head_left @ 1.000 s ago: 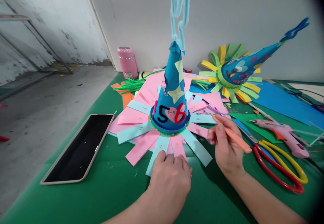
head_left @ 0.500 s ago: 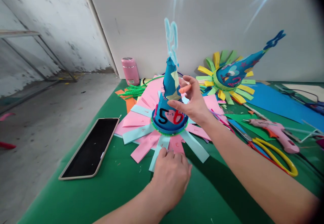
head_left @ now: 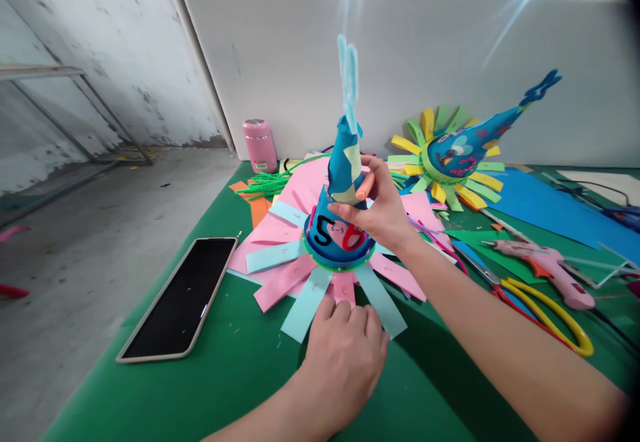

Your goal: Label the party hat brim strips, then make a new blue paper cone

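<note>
A blue cone-shaped paper hat point(head_left: 336, 170) stands upright in the middle, with a black 5 and a red 6 on its front. Light-blue fuzzy loops point(head_left: 349, 75) top it, and pink and pale blue paper strips fan out from its green-trimmed brim. My right hand point(head_left: 387, 212) is curved around the cone's right side, thumb across the front. Something orange point(head_left: 366, 186) shows at one of its fingers; I cannot tell whether it is a finger cover. Down at the front, my left hand point(head_left: 345, 359) has its fingers curled over the end of a pink strip point(head_left: 344, 290) marked e.
A phone point(head_left: 180, 295) lies at left on the green table. Scissors point(head_left: 545, 315) and a pink glue gun point(head_left: 550, 265) lie at right. Behind stand a pink flask point(head_left: 260, 145) and a second hat point(head_left: 457, 155) with yellow and green strips. Green pipe cleaners point(head_left: 270, 183) lie at back left.
The hat has turned slightly, its front strips shifting left. My right hand has closed in around the cone. My left hand stays at the front strips. The view has shifted a little.
</note>
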Available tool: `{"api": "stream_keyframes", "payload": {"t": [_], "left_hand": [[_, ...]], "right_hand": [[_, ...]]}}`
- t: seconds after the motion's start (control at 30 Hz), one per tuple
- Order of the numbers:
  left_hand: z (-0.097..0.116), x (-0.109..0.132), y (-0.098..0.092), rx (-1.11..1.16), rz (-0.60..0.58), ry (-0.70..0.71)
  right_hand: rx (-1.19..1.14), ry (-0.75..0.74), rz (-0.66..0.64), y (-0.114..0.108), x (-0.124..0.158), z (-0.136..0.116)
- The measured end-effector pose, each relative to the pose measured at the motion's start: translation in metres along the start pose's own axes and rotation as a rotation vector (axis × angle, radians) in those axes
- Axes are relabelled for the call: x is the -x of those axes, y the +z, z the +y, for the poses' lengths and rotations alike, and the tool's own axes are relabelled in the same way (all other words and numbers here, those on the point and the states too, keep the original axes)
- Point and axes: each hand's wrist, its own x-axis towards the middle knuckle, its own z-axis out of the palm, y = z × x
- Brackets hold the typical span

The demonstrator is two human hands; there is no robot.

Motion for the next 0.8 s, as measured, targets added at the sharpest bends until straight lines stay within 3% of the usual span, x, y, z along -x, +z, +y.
{"api": "stream_keyframes", "payload": {"t": [0.2, 0.4, 0.6, 0.8], "left_hand": [[-0.001, 0.001, 0.003, -0.023, 0.000, -0.012], [-0.002, 0.000, 0.007, -0.030, -0.114, -0.053], [-0.003, -0.001, 0.006, -0.024, -0.128, -0.049], [-0.003, 0.000, 0.009, -0.033, -0.160, -0.042]], "right_hand": [[0.033, -0.057, 0.093, 0.003, 0.001, -0.004], [0.139, -0.027, 0.141, 0.008, 0.005, 0.010], [0.063, -0.057, 0.138, -0.002, 0.011, 0.014], [-0.066, -0.186, 0.449, -0.033, 0.028, -0.007]]}}
